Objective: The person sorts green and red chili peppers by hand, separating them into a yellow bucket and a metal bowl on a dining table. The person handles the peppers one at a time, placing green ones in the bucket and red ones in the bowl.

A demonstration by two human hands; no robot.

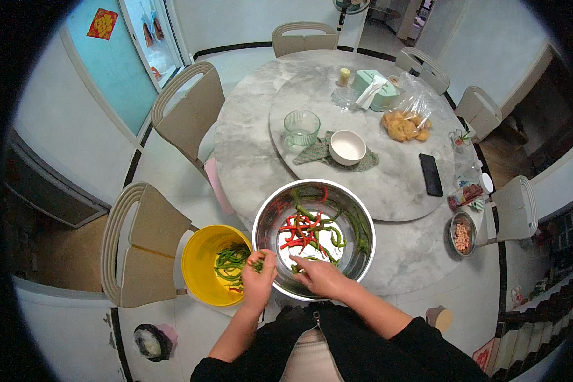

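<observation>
My left hand (259,281) is over the right rim of a yellow bucket (195,267), its fingers curled around green chili peppers (257,265). Long green peppers (231,260) and a bit of red lie inside the bucket. A large stainless steel basin (360,274) stands at the table edge before me, holding red chilies (298,229) and green chilies (334,236). Over the basin's near side is my right hand (321,277), forefinger stretched toward the left. Green pepper shows beside its fingers; whether they grip it is unclear.
On the round marble-look table (248,119) are a glass cup (302,128), a white bowl (347,147) on a cloth, a phone (430,175), a bag of yellowish food (406,125), a tissue box (376,90) and a metal bowl (463,234). A chair (153,229) stands at left.
</observation>
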